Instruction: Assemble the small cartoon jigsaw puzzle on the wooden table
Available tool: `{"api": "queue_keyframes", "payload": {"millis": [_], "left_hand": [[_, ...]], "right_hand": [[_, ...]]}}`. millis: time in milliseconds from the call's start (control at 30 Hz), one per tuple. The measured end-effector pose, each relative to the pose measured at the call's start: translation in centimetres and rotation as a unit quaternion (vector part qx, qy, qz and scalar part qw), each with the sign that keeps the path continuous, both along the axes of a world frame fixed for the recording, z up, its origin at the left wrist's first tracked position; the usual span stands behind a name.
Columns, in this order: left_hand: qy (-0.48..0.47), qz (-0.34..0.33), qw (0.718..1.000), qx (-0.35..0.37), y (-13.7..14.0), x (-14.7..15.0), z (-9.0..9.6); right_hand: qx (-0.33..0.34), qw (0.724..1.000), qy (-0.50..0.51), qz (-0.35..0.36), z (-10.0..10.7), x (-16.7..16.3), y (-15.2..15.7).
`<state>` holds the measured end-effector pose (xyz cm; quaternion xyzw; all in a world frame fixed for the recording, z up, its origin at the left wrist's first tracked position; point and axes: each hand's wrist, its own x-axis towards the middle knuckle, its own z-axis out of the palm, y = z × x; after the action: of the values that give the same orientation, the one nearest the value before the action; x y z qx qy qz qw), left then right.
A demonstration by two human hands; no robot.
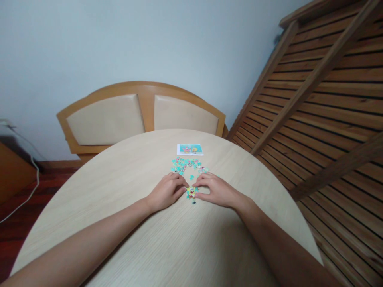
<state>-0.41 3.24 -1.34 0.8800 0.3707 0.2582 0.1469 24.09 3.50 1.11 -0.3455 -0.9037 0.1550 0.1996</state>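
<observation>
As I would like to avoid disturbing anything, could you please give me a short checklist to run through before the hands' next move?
1. Left hand at the yellow cluster: ok, fingertips by its left edge.
2. Right hand at the cluster: ok, fingertips by its right edge.
3. Cluster's pieces fully locked together: cannot tell, too small to see.
4. All other pieces gathered in the pile: not ok, a green piece lies apart, between pile and cluster.
5. Picture sheet in sight: ok, it lies uncovered beyond the pile.
</observation>
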Motion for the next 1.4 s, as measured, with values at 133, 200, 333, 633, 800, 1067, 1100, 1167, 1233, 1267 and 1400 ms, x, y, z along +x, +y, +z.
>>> {"api": "queue_keyframes", "payload": {"millis": [133,200,333,633,800,1067,1100,1167,1233,1267,1400], "left_hand": [[-0.014,0.016,1.0,-0.019,0.0,0.6,-0.1],[-0.018,0.011,1.0,-0.021,0.0,0.8,-0.1],[-0.028,0.008,0.999,-0.024,-0.2,0.9,-0.1],[0.003,0.001,1.0,0.018,-1.1,1.0,0.3],[0.007,0.027,0.999,0.02,-1.1,1.0,0.1],[-0.02,0.019,1.0,0.002,-1.0,1.1,-0.2],[-0.023,0.017,1.0,0.002,-1.0,1.1,-0.2],[-0.028,0.014,1.0,0.004,-1.0,1.1,-0.3],[-0.029,0.009,1.0,0.007,-1.1,1.1,-0.2],[-0.026,0.005,1.0,0.008,-1.2,1.1,-0.1],[-0.012,0.0,1.0,0.007,-1.3,1.1,0.1]], "right_hand": [[-0.009,1.0,0.012,0.003,-0.3,0.0,0.3],[-0.015,1.0,0.019,0.003,-0.4,0.0,0.3],[-0.033,0.999,0.038,0.0,-0.4,-0.1,0.4],[-0.046,0.996,0.054,-0.047,-0.7,-0.5,0.2],[-0.056,0.995,0.06,-0.056,-1.0,0.0,0.4],[-0.045,0.996,0.039,-0.069,-1.2,0.3,0.3],[-0.042,0.996,0.038,-0.066,-1.2,0.3,0.3],[-0.041,0.996,0.038,-0.064,-1.2,0.4,0.2],[-0.046,0.996,0.035,-0.068,-1.1,0.4,0.2],[-0.049,0.996,0.034,-0.071,-1.0,0.3,0.1],[-0.083,0.992,0.044,-0.083,-0.9,0.1,0.2]]}}
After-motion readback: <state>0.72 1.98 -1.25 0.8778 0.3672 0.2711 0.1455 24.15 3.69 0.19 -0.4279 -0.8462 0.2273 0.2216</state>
